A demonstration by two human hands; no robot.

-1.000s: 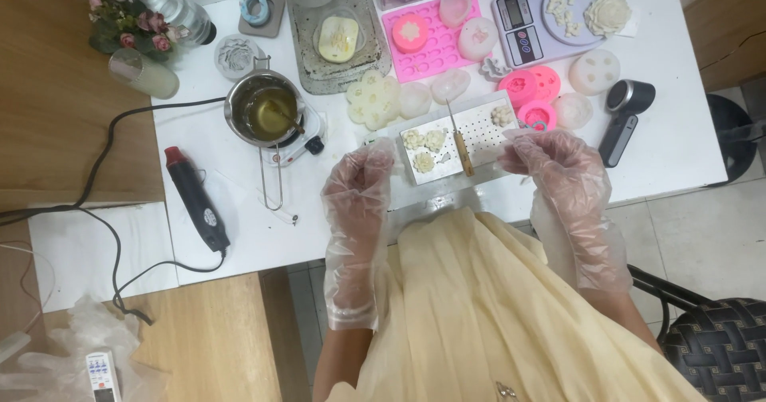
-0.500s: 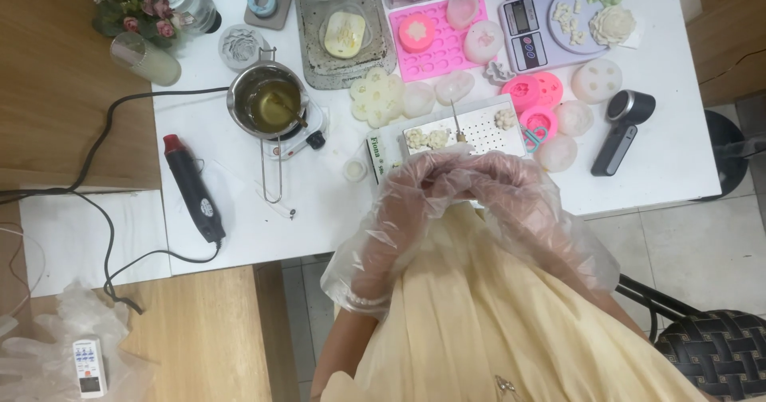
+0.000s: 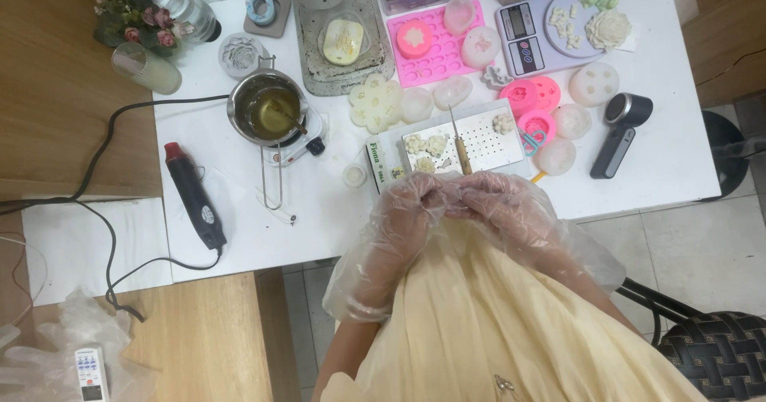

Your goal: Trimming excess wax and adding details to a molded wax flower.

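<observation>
Head view. Left hand [image 3: 407, 210], right hand [image 3: 503, 206]: both gloved, fingertips pressed together at near edge of surface [image 3: 239, 234]; whether small piece is pinched between them, cannot tell. White tray [image 3: 467, 143]: just beyond hands, touching neither; long axis left-right. Pick tool [image 3: 459, 143]: lies on tray, long axis pointing away from body, handle end nearest hands, about midway between both. Pot [image 3: 267, 111]: far left. Pink moulds [image 3: 435, 43]: beyond tray.

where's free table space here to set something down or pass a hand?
Bare patches on the white table: the near left corner, between the black heat gun, the pot handle and the left hand; also the near right edge below the black handheld device. Crowded: the far half, with pink molds, scale and perforated tray.
</observation>
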